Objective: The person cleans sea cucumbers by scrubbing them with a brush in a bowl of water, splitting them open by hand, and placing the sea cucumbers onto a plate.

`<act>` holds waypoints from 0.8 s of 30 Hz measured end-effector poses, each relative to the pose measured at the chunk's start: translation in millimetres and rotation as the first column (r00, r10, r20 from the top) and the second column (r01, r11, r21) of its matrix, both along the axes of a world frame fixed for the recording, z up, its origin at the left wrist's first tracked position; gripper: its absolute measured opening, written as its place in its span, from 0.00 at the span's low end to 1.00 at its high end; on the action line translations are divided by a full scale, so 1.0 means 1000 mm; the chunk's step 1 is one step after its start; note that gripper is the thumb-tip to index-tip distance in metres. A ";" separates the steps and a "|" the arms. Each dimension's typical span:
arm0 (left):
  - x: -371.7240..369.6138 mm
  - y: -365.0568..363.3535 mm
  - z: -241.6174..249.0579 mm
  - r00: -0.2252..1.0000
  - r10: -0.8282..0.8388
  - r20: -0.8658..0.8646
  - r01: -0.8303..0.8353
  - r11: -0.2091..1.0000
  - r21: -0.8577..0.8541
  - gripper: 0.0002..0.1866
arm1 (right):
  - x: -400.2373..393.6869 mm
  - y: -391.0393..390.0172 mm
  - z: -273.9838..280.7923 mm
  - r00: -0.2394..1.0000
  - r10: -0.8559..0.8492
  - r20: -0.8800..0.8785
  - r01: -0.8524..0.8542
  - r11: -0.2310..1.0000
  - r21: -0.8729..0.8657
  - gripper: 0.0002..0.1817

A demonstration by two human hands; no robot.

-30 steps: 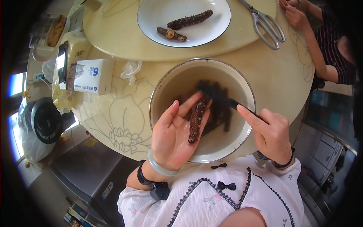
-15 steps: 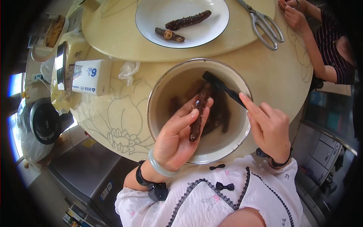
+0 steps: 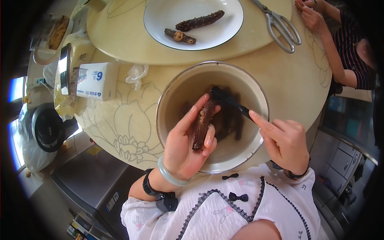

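My left hand (image 3: 186, 140) holds a dark brown, bumpy sea cucumber (image 3: 203, 122) lengthwise over the enamel basin (image 3: 161, 132), fingers bent around it. In my right hand (image 3: 285, 138) is the handle of a small black brush (image 3: 236, 105), whose head is at the far end of the sea cucumber; its bristles cannot be made out. Cloudy water stands in the basin, and more dark sea cucumbers (image 3: 236, 128) lie blurred beneath its surface.
Beyond the basin, a white plate (image 3: 160, 20) carries two sea cucumbers. Grey-handled scissors (image 3: 282, 30) lie to its right, near another person's hands (image 3: 314, 18). Left of the basin are a crumpled plastic bag (image 3: 137, 75) and a tissue pack (image 3: 98, 81).
My left hand has turned the sea cucumber over and shifted it slightly left, its thumb now moved aside. The brush head has come down and left to the sea cucumber's far end.
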State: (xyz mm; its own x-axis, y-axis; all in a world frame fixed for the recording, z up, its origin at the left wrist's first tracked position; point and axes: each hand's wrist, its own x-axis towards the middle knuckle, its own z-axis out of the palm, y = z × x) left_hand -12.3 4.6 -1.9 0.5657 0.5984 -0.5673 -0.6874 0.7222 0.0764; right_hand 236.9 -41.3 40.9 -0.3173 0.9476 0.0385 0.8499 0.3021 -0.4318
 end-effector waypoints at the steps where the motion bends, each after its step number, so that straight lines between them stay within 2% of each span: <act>1: -0.001 0.000 -0.002 1.000 -0.013 0.021 0.013 1.000 0.004 0.26 | 0.001 -0.001 0.001 1.000 -0.001 0.027 0.002 1.000 -0.018 0.31; 5: 0.000 -0.003 -0.004 1.000 0.002 -0.015 -0.002 1.000 -0.029 0.25 | 0.002 0.001 -0.001 0.999 -0.029 0.021 0.028 0.997 0.074 0.32; 7: -0.001 -0.005 -0.011 0.991 0.063 0.115 -0.060 0.998 -0.032 0.25 | -0.001 0.002 -0.003 0.996 -0.042 0.079 0.037 0.997 0.065 0.32; 8: 0.001 -0.004 -0.008 0.991 0.065 0.114 -0.062 0.998 -0.031 0.25 | -0.001 0.002 -0.004 0.996 -0.040 0.078 0.035 0.997 0.066 0.32; 10: 0.006 -0.001 0.000 0.994 0.110 -0.030 -0.112 0.985 -0.129 0.25 | -0.001 0.001 -0.007 0.996 -0.006 0.092 0.000 0.998 0.055 0.33; 11: 0.005 -0.002 -0.001 0.993 0.114 -0.030 -0.117 0.985 -0.130 0.25 | 0.000 0.000 -0.004 0.996 -0.001 0.092 -0.004 0.999 0.054 0.33; 13: 0.003 -0.003 -0.006 0.983 0.144 0.113 -0.135 0.987 -0.085 0.25 | 0.005 -0.004 0.006 0.991 0.100 -0.088 -0.100 0.995 0.007 0.32; 14: 0.003 -0.002 -0.003 0.983 0.145 0.113 -0.135 0.987 -0.086 0.25 | 0.003 -0.005 0.011 0.991 0.100 -0.088 -0.100 0.995 0.006 0.32; 16: 0.004 0.003 0.004 0.986 0.148 0.071 -0.135 0.977 -0.167 0.25 | -0.001 -0.007 0.018 0.932 0.234 -0.278 -0.270 0.958 -0.098 0.26; 17: 0.004 0.003 0.002 0.987 0.146 0.072 -0.132 0.977 -0.166 0.25 | -0.001 -0.008 0.014 0.933 0.232 -0.277 -0.267 0.959 -0.097 0.26; 19: 0.001 -0.001 -0.006 0.970 0.189 0.154 -0.166 0.975 -0.151 0.24 | -0.001 -0.011 -0.001 0.978 0.171 -0.119 -0.170 0.985 0.015 0.32; 20: 0.000 -0.002 -0.009 0.969 0.189 0.157 -0.165 0.975 -0.151 0.24 | 0.000 -0.012 -0.003 0.979 0.170 -0.117 -0.170 0.985 0.014 0.32; 22: -0.003 -0.004 -0.015 0.909 0.212 0.359 -0.157 0.972 -0.176 0.24 | 0.003 -0.013 -0.004 0.991 0.109 -0.075 -0.103 0.991 0.090 0.33; 23: -0.003 -0.003 -0.012 0.909 0.214 0.358 -0.159 0.971 -0.176 0.24 | 0.000 -0.015 -0.002 0.991 0.112 -0.077 -0.105 0.990 0.091 0.33; 24: -0.001 0.000 -0.005 0.940 0.194 0.280 -0.150 0.974 -0.172 0.25 | -0.004 -0.017 0.003 0.972 0.181 -0.153 -0.174 0.983 0.063 0.33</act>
State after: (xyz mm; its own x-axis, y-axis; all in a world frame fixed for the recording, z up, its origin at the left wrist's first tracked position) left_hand -13.5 4.7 -7.3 0.6159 0.6243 -0.4806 -0.7778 0.5789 -0.2447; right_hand 233.0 -58.2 44.0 -0.4666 0.8724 0.1459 0.7035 0.4660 -0.5365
